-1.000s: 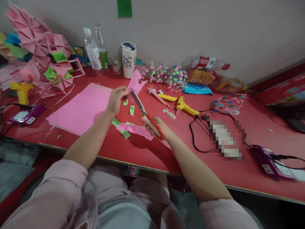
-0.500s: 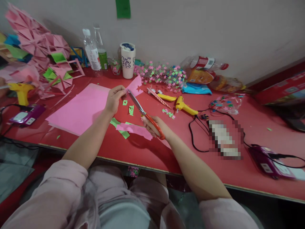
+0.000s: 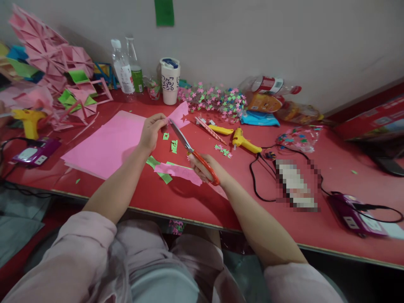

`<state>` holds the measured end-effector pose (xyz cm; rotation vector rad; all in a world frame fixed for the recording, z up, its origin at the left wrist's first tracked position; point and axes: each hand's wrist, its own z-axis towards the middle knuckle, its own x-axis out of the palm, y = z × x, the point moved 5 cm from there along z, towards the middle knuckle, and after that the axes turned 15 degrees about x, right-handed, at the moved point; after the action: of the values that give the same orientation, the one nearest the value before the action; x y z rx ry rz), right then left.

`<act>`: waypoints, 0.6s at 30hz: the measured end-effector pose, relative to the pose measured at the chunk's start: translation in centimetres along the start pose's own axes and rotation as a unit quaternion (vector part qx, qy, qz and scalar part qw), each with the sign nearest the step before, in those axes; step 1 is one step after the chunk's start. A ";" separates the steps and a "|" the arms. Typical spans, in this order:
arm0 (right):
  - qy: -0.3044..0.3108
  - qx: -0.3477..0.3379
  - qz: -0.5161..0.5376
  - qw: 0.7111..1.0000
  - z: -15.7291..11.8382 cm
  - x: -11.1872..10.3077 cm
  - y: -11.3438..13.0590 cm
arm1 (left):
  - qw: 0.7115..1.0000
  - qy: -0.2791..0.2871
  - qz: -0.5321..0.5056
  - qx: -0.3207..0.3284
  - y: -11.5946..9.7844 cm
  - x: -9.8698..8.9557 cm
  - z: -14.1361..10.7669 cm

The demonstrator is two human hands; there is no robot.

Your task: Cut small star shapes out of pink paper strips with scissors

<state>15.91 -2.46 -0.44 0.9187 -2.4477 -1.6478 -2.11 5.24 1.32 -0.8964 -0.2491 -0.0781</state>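
Observation:
Between the fingertips of my left hand (image 3: 152, 130) is pinched a piece of pink paper (image 3: 179, 112) with star-shaped cut-outs along its edge. My right hand (image 3: 205, 169) is closed around the orange handles of a pair of scissors (image 3: 186, 143). The blade tips meet the paper right beside my left fingertips; whether the blades are parted there is hard to see. Small green paper scraps (image 3: 174, 146) lie below my left hand. A pink paper strip (image 3: 179, 172) rests across a green strip under the scissors. Several loose paper stars (image 3: 222, 150) lie to the right.
A stack of pink paper (image 3: 104, 143) lies at left. Behind stand a tumbler (image 3: 170, 82), bottles (image 3: 123, 73) and a heap of paper stars (image 3: 214, 100). A yellow glue gun (image 3: 246, 142), its black cord, a cutter (image 3: 221, 129) and a purple power strip (image 3: 356, 214) occupy the right.
My hands, the scissors and the pink paper keep nearly the same position. The whole view has shifted very slightly.

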 end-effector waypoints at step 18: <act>-0.005 0.027 0.075 0.997 0.7 0.6 -1.1 | 0.999 0.037 0.013 -0.001 0.2 1.3 -0.9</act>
<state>15.62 -2.44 -1.91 0.7134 -2.5114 -1.5485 -0.61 4.69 0.96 -0.8960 -0.1681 -0.0864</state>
